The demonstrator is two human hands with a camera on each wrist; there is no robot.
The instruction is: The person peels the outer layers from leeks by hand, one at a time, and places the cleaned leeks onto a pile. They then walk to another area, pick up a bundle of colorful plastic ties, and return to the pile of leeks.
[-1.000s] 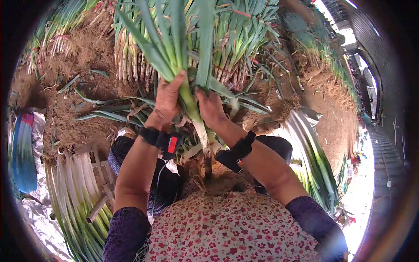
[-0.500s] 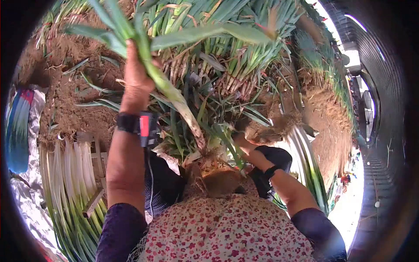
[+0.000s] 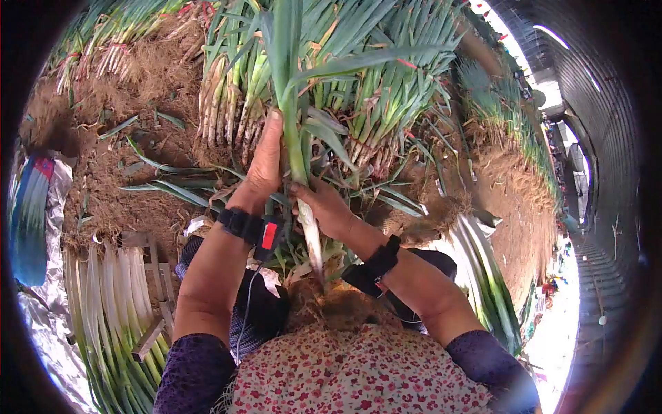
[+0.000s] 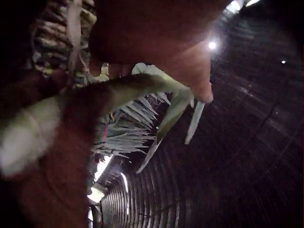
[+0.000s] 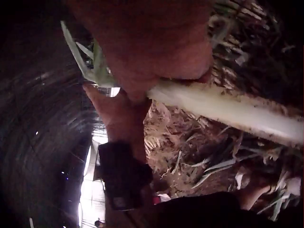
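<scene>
A long green onion (image 3: 296, 148) stands slanted in front of me, its leaves up and its white root end down near my lap. My left hand (image 3: 265, 159) grips it where the green leaves begin, thumb pointing up along the stalk. Lower down, my right hand (image 3: 327, 207) pinches the stalk just above the white part. In the right wrist view the pale stem (image 5: 228, 109) comes out from under the right hand's fingers, brown dry skin along its edges. The left wrist view shows the leaves (image 4: 173, 111) bending past the left thumb.
Tied bunches of untrimmed green onions (image 3: 386, 90) stand ahead on the soil. Clean white-stemmed onions lie at the left (image 3: 114, 297) and right (image 3: 486, 276). Loose leaves (image 3: 172, 186) litter the ground. A blue-wrapped bundle (image 3: 31, 221) is at the far left.
The right hand left the onion, dropped to the lower right beside some leaf pieces, then came back onto the stalk. The left hand swung the onion up left and back to the middle.
</scene>
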